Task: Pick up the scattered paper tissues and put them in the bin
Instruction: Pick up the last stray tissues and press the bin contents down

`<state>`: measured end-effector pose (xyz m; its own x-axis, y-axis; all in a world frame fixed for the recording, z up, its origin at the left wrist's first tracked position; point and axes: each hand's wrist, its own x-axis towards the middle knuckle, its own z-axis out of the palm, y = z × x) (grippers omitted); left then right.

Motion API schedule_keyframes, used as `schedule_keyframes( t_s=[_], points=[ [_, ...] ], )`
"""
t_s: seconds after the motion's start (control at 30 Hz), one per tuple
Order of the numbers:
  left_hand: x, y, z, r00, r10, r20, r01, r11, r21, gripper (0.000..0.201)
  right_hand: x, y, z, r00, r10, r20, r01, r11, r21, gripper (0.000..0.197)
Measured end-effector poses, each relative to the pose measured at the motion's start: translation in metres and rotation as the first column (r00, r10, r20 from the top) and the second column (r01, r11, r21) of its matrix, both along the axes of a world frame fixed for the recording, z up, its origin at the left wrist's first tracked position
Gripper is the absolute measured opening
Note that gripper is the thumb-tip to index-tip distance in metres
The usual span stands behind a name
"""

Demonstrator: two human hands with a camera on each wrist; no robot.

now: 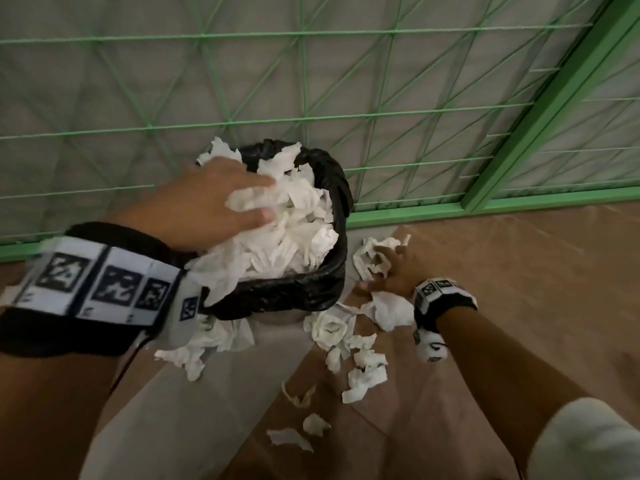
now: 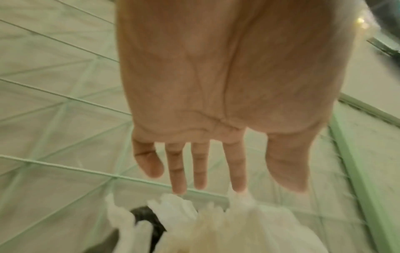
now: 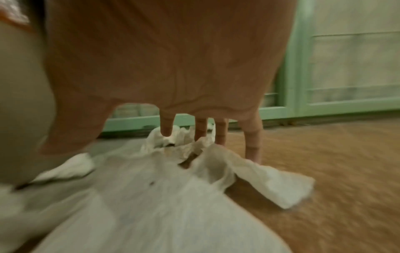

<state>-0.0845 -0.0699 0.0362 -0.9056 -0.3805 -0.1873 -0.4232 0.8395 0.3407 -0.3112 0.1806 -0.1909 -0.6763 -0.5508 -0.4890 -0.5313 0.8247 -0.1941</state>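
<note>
Presently, left hand [image 1: 207,206], grip spread, presses tissues [image 1: 287,233] heaped upright in the bin [image 1: 332,188]; right hand [image 1: 391,271], fingers splayed, touches floor tissues [image 1: 372,258] at three o'clock.

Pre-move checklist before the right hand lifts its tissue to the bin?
1. Right hand on a floor tissue: ok.
2. Right hand grip closed: not ok, fingers straight.
3. Left hand clear of bin opening: not ok, it lies flat on the pile.
4. Room in bin: not ok, pile heaps above the rim.
5. Floor cleared: not ok, scraps remain.
6. Bin steady: cannot tell.
</note>
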Motion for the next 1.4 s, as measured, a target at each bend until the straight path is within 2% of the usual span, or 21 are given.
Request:
schedule_keyframes(
  t_s=[0.1,0.17,0.23,0.27,0.3,0.37,0.43,0.47,0.53,0.57,0.67,0.73,0.8,0.9,0.97,1.03,1.1,1.17,1.2,1.27,1.4],
  points=[
    [0.021,-0.013,0.012,0.915,0.192,-0.356,-0.158,0.98,0.124,0.041,0.04,-0.012,0.006,0.982,0.187,0.0,-0.187,0.979,0.077,0.114],
    [0.041,-0.03,-0.002,0.746,0.457,-0.484,-0.312,0.882,0.353,0.027,0.063,-0.005,-0.004,0.971,0.238,-0.012,-0.234,0.962,0.14,0.117],
    [0.066,-0.047,-0.031,0.543,0.676,-0.498,-0.517,0.736,0.436,0.024,0.083,0.0,-0.012,0.959,0.281,-0.024,-0.275,0.949,0.155,0.098],
    [0.08,-0.052,-0.052,0.481,0.747,-0.459,-0.617,0.661,0.428,0.028,0.094,-0.001,-0.008,0.952,0.306,-0.025,-0.3,0.943,0.143,0.083],
    [0.092,-0.054,-0.076,0.485,0.777,-0.401,-0.681,0.624,0.383,0.034,0.101,0.0,-0.005,0.951,0.305,-0.048,-0.297,0.947,0.119,0.07],
    [0.112,-0.045,-0.129,0.66,0.716,-0.227,-0.672,0.698,0.246,0.047,0.106,-0.002,0.019,0.968,0.248,-0.032,-0.246,0.968,0.058,0.055],
    [0.124,-0.017,-0.171,0.783,0.613,0.103,-0.621,0.762,0.182,0.062,0.094,-0.006,0.038,0.971,0.21,-0.114,-0.209,0.978,0.017,0.035],
    [0.127,-0.006,-0.192,0.795,0.556,0.243,-0.598,0.786,0.157,0.072,0.086,-0.008,0.055,0.964,0.194,-0.18,-0.198,0.98,-0.003,0.028],
    [0.129,0.019,-0.224,0.801,0.459,0.386,-0.528,0.844,0.092,0.08,0.064,-0.014,0.083,0.942,0.147,-0.303,-0.172,0.983,-0.057,0.032],
    [0.13,0.024,-0.24,0.806,0.436,0.401,-0.497,0.866,0.057,0.081,0.051,-0.017,0.098,0.947,0.102,-0.306,-0.147,0.981,-0.128,0.034],
    [0.132,0.033,-0.252,0.819,0.426,0.386,-0.439,0.897,-0.059,0.066,0.025,-0.034,0.159,0.997,-0.051,-0.065,0.026,0.943,-0.332,0.024],
    [0.134,0.036,-0.245,0.856,0.411,0.314,-0.397,0.911,-0.108,0.046,0.027,-0.045,0.215,0.995,-0.072,-0.075,0.027,0.872,-0.488,0.036],
    [0.138,0.033,-0.238,0.881,0.424,0.211,-0.418,0.906,-0.073,0.041,0.043,-0.056,0.268,0.994,-0.07,-0.082,0.001,0.769,-0.639,0.037],
    [0.142,0.024,-0.226,0.828,0.522,0.207,-0.541,0.84,0.043,0.043,0.069,-0.078,0.322,0.998,-0.001,-0.059,-0.048,0.589,-0.807,0.03],
    [0.145,0.018,-0.215,0.799,0.561,0.218,-0.591,0.799,0.109,0.048,0.087,-0.096,0.332,0.997,0.045,-0.059,-0.074,0.551,-0.831,0.024],
    [0.147,0.011,-0.21,0.757,0.619,0.207,-0.652,0.738,0.176,0.052,0.101,-0.114,0.325,0.993,0.078,-0.087,-0.117,0.603,-0.789,0.018],
    [0.15,0.009,-0.2,0.722,0.671,0.168,-0.689,0.675,0.263,0.049,0.113,-0.123,0.305,0.977,0.191,-0.097,-0.207,0.728,-0.654,0.018],
    [0.152,0.005,-0.189,0.694,0.708,0.129,-0.705,0.633,0.32,0.05,0.124,-0.124,0.286,0.932,0.344,-0.117,-0.362,0.846,-0.392,0.043],
    [0.154,0.003,-0.181,0.698,0.705,0.125,-0.702,0.641,0.311,0.047,0.127,-0.122,0.278,0.913,0.394,-0.104,-0.406,0.86,-0.31,0.052],
    [0.157,-0.001,-0.164,0.676,0.724,0.14,-0.725,0.619,0.303,0.039,0.132,-0.115,0.273,0.91,0.402,-0.097,-0.41,0.845,-0.343,0.056],
    [0.16,-0.01,-0.121,0.565,0.819,0.105,-0.768,0.474,0.431,0.039,0.122,-0.101,0.286,0.969,0.247,-0.03,-0.211,0.75,-0.627,0.033]
  ],
)
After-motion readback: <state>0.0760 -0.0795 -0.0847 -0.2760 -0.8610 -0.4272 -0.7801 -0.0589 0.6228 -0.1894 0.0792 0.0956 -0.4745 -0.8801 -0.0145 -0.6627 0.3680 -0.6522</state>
